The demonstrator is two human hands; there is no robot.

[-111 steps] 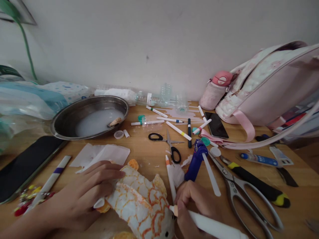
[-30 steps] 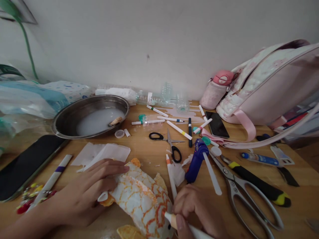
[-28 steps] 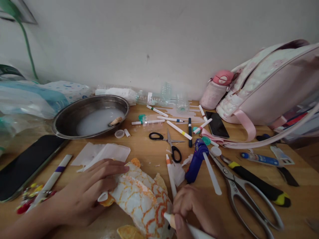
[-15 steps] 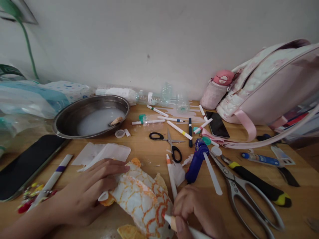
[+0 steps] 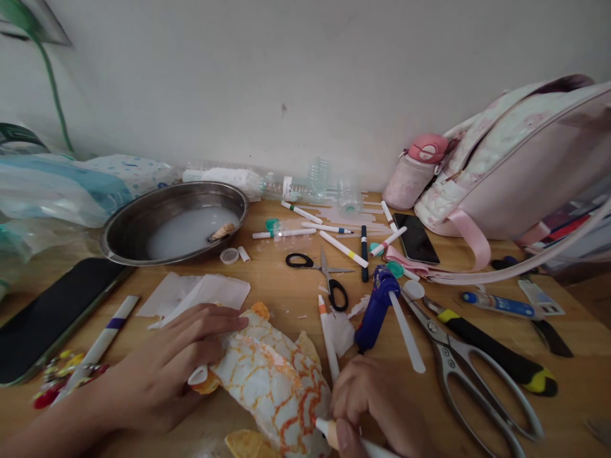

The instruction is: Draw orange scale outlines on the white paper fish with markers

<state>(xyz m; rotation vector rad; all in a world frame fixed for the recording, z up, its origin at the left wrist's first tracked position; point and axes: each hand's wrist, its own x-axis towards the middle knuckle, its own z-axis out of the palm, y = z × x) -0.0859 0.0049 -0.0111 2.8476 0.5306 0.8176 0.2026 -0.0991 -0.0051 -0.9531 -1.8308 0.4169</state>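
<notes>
gripping a white marker (image 5: 331, 433) in the right hand (image 5: 370, 397), putting the tip to the orange-and-white fish model (image 5: 274, 381), low centre on the wooden table (image 5: 267, 267); clasping its opposite end with the left hand (image 5: 186, 356). looking past an orange-banded marker (image 5: 328, 340) beside the right hand, to a blue glue gun (image 5: 375, 312) and metal shears (image 5: 446, 359), up to open black-handled scissors (image 5: 326, 270), then back left to a steel basin (image 5: 143, 219).

White, netted with orange scale-like arcs, on the craft figure (image 5: 272, 378). White and beige on the held marker (image 5: 330, 432), orange-red at its tip. Deep blue on the glue gun (image 5: 375, 312), pink and patterned white on the backpack (image 5: 520, 175), brown wood grain across the tabletop (image 5: 267, 280).
</notes>
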